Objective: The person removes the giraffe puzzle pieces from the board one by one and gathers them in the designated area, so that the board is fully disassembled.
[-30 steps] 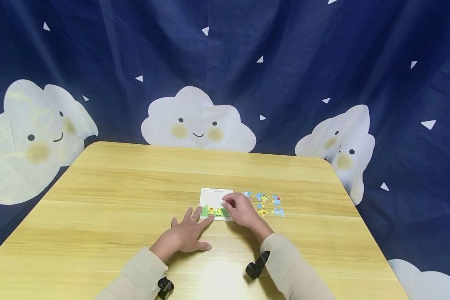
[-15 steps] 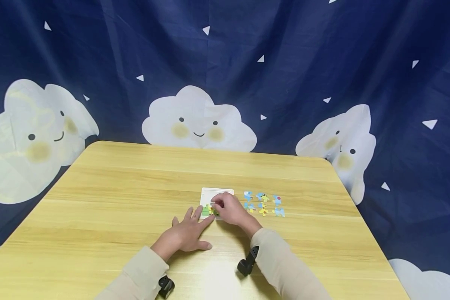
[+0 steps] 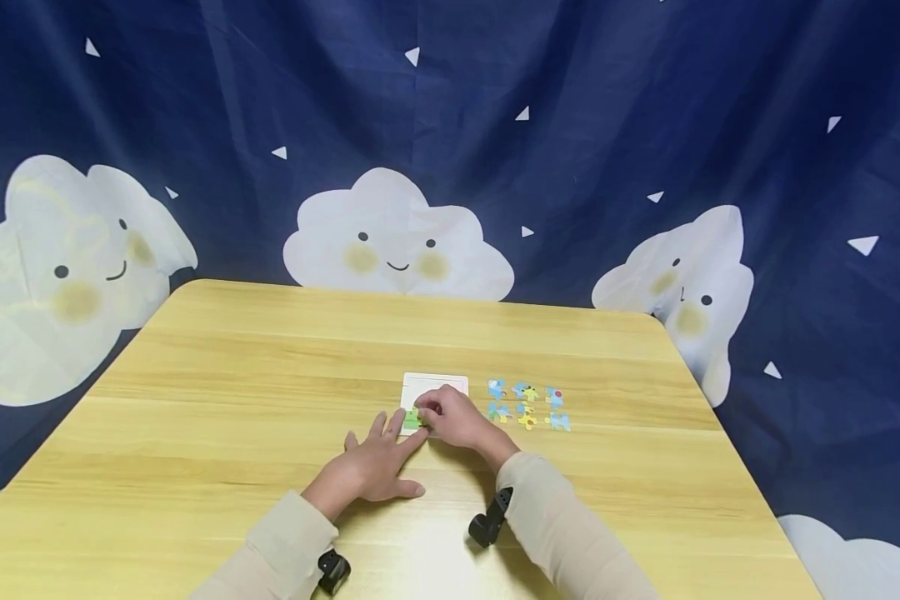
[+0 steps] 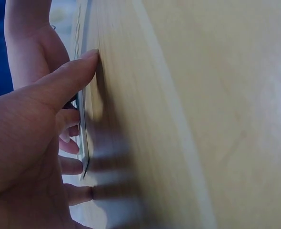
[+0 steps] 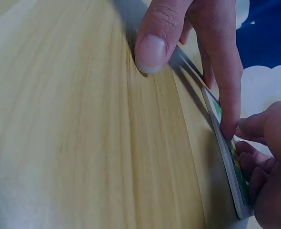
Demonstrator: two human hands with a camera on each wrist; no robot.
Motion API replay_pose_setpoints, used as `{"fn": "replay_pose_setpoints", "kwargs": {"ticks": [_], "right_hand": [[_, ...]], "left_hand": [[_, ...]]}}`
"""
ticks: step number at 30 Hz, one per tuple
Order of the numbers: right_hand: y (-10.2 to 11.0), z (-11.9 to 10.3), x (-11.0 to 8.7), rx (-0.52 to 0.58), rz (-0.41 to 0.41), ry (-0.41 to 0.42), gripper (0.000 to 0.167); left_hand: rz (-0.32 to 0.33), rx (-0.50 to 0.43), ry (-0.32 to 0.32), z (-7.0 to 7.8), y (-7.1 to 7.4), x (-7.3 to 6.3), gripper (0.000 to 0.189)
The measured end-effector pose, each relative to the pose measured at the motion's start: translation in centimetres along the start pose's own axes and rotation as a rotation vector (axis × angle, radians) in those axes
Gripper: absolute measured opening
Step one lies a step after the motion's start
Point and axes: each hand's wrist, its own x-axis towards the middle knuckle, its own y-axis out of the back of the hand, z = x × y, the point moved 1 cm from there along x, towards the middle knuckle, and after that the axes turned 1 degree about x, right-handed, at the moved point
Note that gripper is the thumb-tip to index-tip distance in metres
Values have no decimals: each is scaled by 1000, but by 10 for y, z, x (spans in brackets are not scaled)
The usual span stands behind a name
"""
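White puzzle tray (image 3: 423,383) lies on the wooden table (image 3: 270,350), spread left hand (image 3: 375,468) at its near-left corner. Right hand (image 3: 461,419), fingers bent, grip hidden, is apparently fitting the near row; pressing it flush seems called for next.

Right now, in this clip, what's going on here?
A person is working on a small jigsaw at a wooden table. Their left hand is spread, with fingertips on the near left part of the white board. Their right hand is bent over the green and yellow strip along its near edge; whether it pinches a piece is hidden. The far part of the board shows white, and loose pieces lie in two rows to its right.
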Motion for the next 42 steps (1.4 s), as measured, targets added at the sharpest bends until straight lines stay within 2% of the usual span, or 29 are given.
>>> {"fn": "replay_pose_setpoints", "kwargs": {"ticks": [9,21,28,35,42], "right_hand": [[-3,-1,0,30,11,-52,19],[-6,-4,-1,210,78,-108,7],[-10,-4,-3,225,148,-168,9],[-8,-1,-7,287,224,-157,11],[2,6,-18,324,225,-181,15]], "left_hand": [[-5,-5,2,0,1,0,80],[-19,-12,12,0,3,-1,80],[-19,-12,11,0,3,-1,80],[-16,-16,14,0,1,2,80],[-26,-11,15,1,1,2,80]]}}
